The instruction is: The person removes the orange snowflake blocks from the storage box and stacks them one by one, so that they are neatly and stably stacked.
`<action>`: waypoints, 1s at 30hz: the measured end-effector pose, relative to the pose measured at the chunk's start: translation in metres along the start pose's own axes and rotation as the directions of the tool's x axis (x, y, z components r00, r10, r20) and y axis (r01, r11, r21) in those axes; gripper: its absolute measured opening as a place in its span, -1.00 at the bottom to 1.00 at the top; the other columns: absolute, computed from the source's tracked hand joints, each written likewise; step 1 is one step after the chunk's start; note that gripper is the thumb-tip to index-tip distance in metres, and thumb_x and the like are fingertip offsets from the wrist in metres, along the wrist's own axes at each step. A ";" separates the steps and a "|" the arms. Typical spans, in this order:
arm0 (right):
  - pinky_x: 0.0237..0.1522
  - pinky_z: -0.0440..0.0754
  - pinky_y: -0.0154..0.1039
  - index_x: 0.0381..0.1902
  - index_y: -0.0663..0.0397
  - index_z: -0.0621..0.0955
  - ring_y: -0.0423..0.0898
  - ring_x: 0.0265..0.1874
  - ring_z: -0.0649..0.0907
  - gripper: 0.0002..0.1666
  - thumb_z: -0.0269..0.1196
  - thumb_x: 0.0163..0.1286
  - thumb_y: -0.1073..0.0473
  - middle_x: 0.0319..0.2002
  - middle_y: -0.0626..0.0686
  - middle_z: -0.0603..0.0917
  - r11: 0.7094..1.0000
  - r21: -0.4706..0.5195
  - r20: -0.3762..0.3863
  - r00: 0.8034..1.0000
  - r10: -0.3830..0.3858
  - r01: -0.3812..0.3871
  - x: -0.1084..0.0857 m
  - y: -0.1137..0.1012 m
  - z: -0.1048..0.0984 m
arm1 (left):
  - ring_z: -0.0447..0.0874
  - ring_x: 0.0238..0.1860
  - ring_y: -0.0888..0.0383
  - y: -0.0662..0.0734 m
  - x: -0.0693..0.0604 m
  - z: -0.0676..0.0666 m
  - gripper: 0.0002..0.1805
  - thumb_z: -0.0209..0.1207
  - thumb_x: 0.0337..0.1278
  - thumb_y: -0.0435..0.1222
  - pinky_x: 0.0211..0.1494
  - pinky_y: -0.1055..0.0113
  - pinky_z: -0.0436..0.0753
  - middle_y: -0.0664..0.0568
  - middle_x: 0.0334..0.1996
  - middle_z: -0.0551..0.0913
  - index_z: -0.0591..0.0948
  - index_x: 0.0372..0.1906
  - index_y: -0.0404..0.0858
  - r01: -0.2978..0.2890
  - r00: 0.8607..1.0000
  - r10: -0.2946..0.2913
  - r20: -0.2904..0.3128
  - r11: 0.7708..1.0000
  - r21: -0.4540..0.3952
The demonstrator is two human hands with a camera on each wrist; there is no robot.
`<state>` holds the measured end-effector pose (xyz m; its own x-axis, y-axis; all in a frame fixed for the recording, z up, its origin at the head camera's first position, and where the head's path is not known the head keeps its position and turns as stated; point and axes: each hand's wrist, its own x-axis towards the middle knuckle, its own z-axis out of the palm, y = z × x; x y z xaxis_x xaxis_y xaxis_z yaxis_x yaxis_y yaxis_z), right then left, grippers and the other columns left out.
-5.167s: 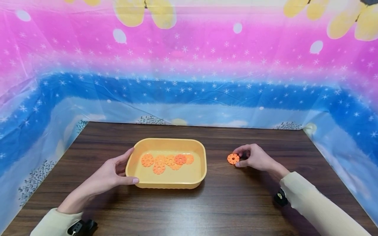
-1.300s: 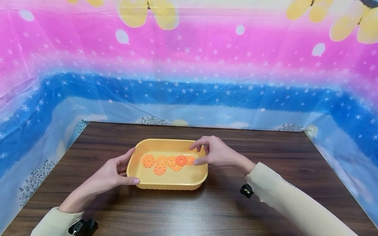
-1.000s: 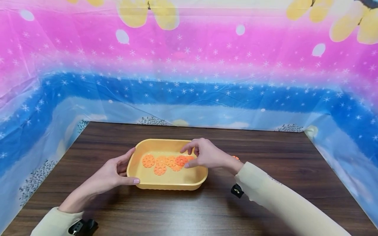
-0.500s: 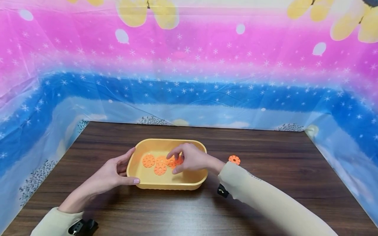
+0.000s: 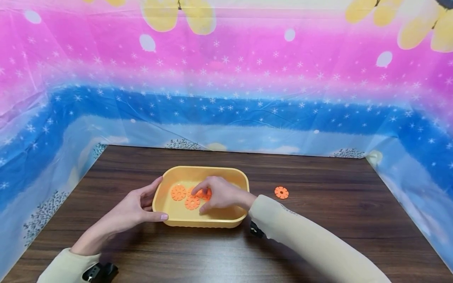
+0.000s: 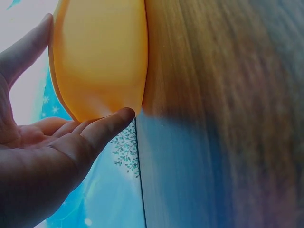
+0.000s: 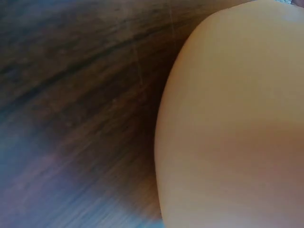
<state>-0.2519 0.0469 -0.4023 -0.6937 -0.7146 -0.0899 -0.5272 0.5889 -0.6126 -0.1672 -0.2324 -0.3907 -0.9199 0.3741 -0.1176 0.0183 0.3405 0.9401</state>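
A yellow plastic tray (image 5: 170, 216) stands on the table, with several orange notched plastic discs lying flat inside. My left hand (image 5: 132, 207) grips the tray's left end, thumb over the front corner and fingers behind; the left wrist view shows the same hold on the tray wall (image 6: 102, 61). Inside the tray, my right hand (image 5: 219, 192) hovers over the discs with thumb and fingers spread apart. It partly covers some of them, while the left disc (image 5: 178, 189) and the front disc (image 5: 192, 205) show plainly. The right wrist view holds mainly the tray's outer wall (image 7: 228, 118).
One orange disc (image 5: 281, 189) lies alone on the dark wooden table (image 5: 318, 220), right of the tray. A printed pink and blue cloth (image 5: 226, 86) hangs around the table's back and sides.
A disc formerly in my right hand now lies on the table to the right. That hand has moved left into the tray, over the discs. The left hand keeps its hold.
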 end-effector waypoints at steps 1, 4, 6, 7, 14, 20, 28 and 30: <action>-0.17 0.49 -0.34 0.15 -0.11 0.77 -0.14 -0.22 0.52 -0.39 0.66 0.09 0.12 -0.23 -0.05 0.68 1.000 -0.002 0.000 1.000 0.000 0.000 0.001 0.000 0.000 | 0.44 0.42 -0.30 0.000 0.000 0.000 0.24 0.52 0.12 -0.30 0.16 0.26 0.70 -0.44 0.57 0.16 -0.11 0.70 -0.28 0.003 1.000 -0.003 0.000 1.000 -0.001; -0.20 0.47 -0.35 0.15 -0.11 0.77 -0.15 -0.24 0.50 -0.41 0.65 0.11 0.13 -0.23 -0.02 0.68 1.000 -0.013 0.000 1.000 -0.004 0.004 0.004 -0.001 0.001 | 0.44 0.42 -0.30 0.001 0.000 0.001 0.24 0.52 0.13 -0.29 0.15 0.26 0.71 -0.44 0.56 0.16 -0.11 0.70 -0.28 0.013 1.000 -0.013 -0.002 1.000 -0.001; -0.21 0.45 -0.36 0.15 -0.11 0.78 -0.15 -0.25 0.49 -0.42 0.64 0.12 0.13 -0.23 -0.01 0.68 1.000 -0.029 0.000 1.000 -0.010 0.010 0.005 -0.001 0.001 | 0.45 0.42 -0.30 0.001 0.000 0.001 0.24 0.52 0.12 -0.29 0.14 0.26 0.71 -0.44 0.57 0.16 -0.11 0.70 -0.27 0.016 1.000 -0.016 -0.004 1.000 -0.001; -0.21 0.44 -0.36 0.14 -0.12 0.78 -0.15 -0.25 0.49 -0.43 0.64 0.12 0.12 -0.23 -0.01 0.67 0.999 -0.035 0.000 1.000 -0.011 0.011 0.006 -0.001 0.001 | 0.45 0.42 -0.30 0.001 0.000 0.001 0.24 0.52 0.12 -0.29 0.14 0.26 0.71 -0.44 0.57 0.16 -0.11 0.70 -0.27 0.016 1.000 -0.016 -0.004 1.000 0.000; -0.16 0.44 -0.35 0.09 -0.11 0.80 -0.14 -0.20 0.49 -0.49 0.63 0.14 0.12 -0.16 -0.07 0.67 0.999 -0.049 0.014 1.000 -0.016 0.016 0.009 -0.003 0.001 | 0.45 0.41 -0.30 0.000 0.001 0.000 0.23 0.52 0.13 -0.30 0.14 0.27 0.71 -0.43 0.57 0.16 -0.10 0.70 -0.29 0.003 1.000 -0.003 -0.001 1.000 0.000; -0.14 0.45 -0.35 -0.04 -0.12 0.82 -0.16 -0.21 0.48 -0.59 0.64 0.13 0.18 -0.21 -0.11 0.66 0.999 -0.043 0.030 0.999 -0.015 0.016 0.009 -0.003 0.004 | 0.42 0.44 -0.30 0.000 0.000 0.000 0.24 0.52 0.13 -0.29 0.16 0.25 0.71 -0.42 0.59 0.13 -0.10 0.70 -0.27 0.011 1.000 -0.011 -0.001 1.000 -0.003; -0.18 0.42 -0.34 -0.04 -0.12 0.83 -0.16 -0.27 0.45 -0.58 0.66 0.10 0.18 -0.29 -0.04 0.61 0.999 -0.047 0.038 0.999 -0.008 0.010 0.007 -0.004 0.004 | 0.40 0.45 -0.30 0.001 0.000 -0.001 0.24 0.52 0.13 -0.27 0.17 0.25 0.70 -0.40 0.60 0.10 -0.10 0.70 -0.28 0.019 1.000 -0.019 -0.006 1.000 0.015; -0.20 0.41 -0.34 -0.03 -0.13 0.83 -0.16 -0.27 0.44 -0.57 0.66 0.10 0.17 -0.31 -0.03 0.60 0.999 -0.053 0.039 0.999 -0.004 0.006 0.008 -0.004 0.004 | 0.39 0.46 -0.30 0.001 0.000 0.000 0.24 0.52 0.13 -0.27 0.18 0.25 0.70 -0.40 0.60 0.08 -0.10 0.70 -0.29 0.023 1.000 -0.023 -0.006 1.000 0.014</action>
<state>-0.2531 0.0376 -0.4038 -0.6715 -0.7315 -0.1182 -0.5568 0.6034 -0.5708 -0.1675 -0.2321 -0.3894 -0.9224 0.3611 -0.1369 0.0028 0.3606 0.9327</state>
